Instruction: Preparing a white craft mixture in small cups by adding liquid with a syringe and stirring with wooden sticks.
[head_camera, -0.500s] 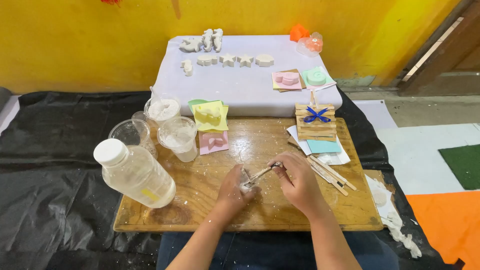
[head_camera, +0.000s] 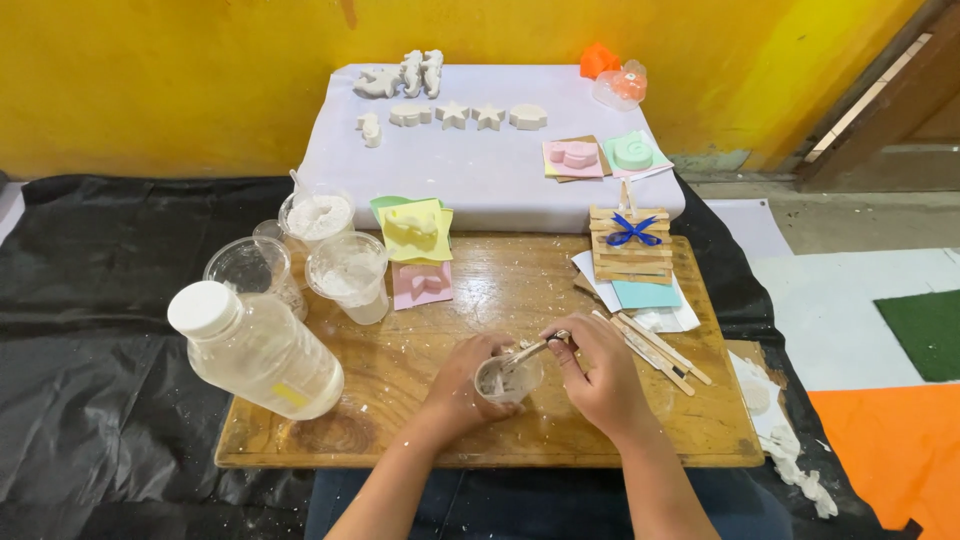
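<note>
Gripping a small clear cup (head_camera: 507, 379) near the front edge of the wooden board (head_camera: 520, 290), the left hand (head_camera: 462, 385) is wrapping its fingers round the cup's left side. The cup is standing upright, mouth up, smeared white inside. The right hand (head_camera: 598, 375) is pinching a wooden stick (head_camera: 528, 351) between thumb and fingertips; the stick's long axis is slanting from upper right down to lower left, its lower end pointing into the cup.

Loose sticks (head_camera: 655, 348) are lying just right of the right hand, angled toward the board's right edge. A plastic bottle (head_camera: 255, 350) is lying tilted at the front left corner, cap toward the left. Three clear cups (head_camera: 348, 275) are standing at the back left, well apart from the hands. Yellow and pink moulds (head_camera: 418, 232) are sitting at the back edge. Nothing is lying between the hands and the cup.
</note>
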